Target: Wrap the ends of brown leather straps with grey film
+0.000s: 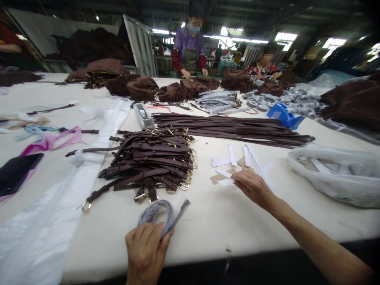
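Note:
Near the table's front edge, my left hand (146,249) is closed around a coiled strap (157,211) in clear plastic wrap, its dark end sticking out to the right. My right hand (252,186) reaches over a scatter of paper strips (221,161), white and tan. Its fingers are pinched at the end of one white paper strip (226,182). Just beyond my left hand lies a heap of dark brown straps (151,160) with gold metal clasps. Long flat brown straps (231,128) are stacked behind it.
A plastic bag (335,186) of paper pieces sits at right. Behind are a blue tape dispenser (285,115), wrapped strap coils (285,101) and brown bags (142,88). A phone (19,174) and plastic sleeves (44,225) lie left. A co-worker (190,51) stands across the table.

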Motion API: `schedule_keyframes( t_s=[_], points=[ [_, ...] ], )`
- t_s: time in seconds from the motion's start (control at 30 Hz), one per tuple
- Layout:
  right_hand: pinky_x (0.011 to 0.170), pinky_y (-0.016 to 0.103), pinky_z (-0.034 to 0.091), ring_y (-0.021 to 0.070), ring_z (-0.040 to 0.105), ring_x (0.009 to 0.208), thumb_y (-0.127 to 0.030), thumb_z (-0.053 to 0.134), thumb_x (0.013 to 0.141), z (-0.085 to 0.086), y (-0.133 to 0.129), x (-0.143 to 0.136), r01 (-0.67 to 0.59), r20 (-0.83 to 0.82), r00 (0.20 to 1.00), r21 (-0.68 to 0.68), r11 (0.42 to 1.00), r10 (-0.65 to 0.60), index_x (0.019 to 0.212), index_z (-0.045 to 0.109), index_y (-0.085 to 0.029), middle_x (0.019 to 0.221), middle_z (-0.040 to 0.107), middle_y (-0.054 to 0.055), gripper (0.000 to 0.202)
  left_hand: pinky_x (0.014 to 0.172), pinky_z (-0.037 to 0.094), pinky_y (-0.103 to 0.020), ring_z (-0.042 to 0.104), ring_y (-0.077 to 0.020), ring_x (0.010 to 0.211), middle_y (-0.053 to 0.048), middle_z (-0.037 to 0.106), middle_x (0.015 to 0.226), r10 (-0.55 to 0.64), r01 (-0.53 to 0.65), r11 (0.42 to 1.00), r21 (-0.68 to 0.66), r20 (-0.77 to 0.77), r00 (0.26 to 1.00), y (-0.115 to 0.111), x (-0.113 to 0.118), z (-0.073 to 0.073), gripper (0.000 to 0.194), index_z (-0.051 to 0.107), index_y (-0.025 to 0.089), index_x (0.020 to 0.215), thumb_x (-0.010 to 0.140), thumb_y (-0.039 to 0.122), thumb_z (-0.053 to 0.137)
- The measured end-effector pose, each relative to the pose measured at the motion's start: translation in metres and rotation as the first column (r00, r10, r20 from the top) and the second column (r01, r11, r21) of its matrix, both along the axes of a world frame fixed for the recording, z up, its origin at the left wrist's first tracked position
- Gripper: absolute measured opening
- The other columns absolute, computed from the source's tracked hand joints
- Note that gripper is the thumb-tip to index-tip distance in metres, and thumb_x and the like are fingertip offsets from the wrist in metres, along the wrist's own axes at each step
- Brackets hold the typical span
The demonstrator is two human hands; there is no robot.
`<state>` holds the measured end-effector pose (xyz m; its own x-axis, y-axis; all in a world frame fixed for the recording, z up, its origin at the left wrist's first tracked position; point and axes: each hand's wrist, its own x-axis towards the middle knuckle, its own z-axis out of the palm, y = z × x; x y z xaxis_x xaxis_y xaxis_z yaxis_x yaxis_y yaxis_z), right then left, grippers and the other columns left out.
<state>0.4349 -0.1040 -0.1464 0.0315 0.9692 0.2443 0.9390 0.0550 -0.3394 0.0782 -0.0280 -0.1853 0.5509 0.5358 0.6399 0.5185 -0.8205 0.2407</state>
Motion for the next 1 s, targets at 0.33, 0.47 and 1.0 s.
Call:
schedule_keyframes(
  t_s=[0.33, 0.47, 1.0],
  points=[
    [0.039, 0.018, 0.038, 0.0066, 0.045, 0.041, -0.043, 0.051, 0.084, 0.011, 0.020, -0.163, -0.179, -0.839, 0.502, -0.339, 0.924, -0.211, 0.078, 0.057, -0.017, 0.059, 0.047, -0.004, 0.028, 0.079, 0.045, -0.028, 0.059, -0.0188, 0.090, -0.004, 0.062, 0.094, 0.341, -0.021, 0.640, -0.768, 0.259, 0.904, -0.006, 0.001, 0.050, 0.021, 0.064, 0.018, 0.093, 0.086, 0.035, 0.054],
    [0.037, 0.016, 0.036, 0.0052, 0.042, 0.040, -0.043, 0.054, 0.083, 0.009, 0.038, -0.184, -0.237, -0.889, 0.426, -0.292, 0.927, -0.171, 0.076, 0.055, -0.016, 0.057, 0.044, -0.005, 0.029, 0.093, 0.041, -0.033, 0.054, -0.0221, 0.108, -0.007, 0.058, 0.114, 0.339, 0.019, 0.638, -0.770, 0.302, 0.891, -0.008, -0.008, 0.059, 0.022, 0.066, 0.021, 0.099, 0.085, 0.035, 0.056],
    [0.043, 0.019, 0.042, 0.0076, 0.044, 0.045, -0.053, 0.062, 0.074, -0.003, 0.035, -0.207, -0.249, -0.955, 0.270, -0.190, 0.950, -0.121, 0.061, 0.061, -0.015, 0.054, 0.050, -0.002, 0.040, 0.088, 0.040, -0.042, 0.055, -0.0252, 0.100, -0.009, 0.065, 0.102, 0.003, 0.037, 0.902, -0.430, 0.093, 0.996, -0.015, -0.018, 0.055, 0.019, 0.065, 0.020, 0.092, 0.086, 0.034, 0.053]
  ],
)
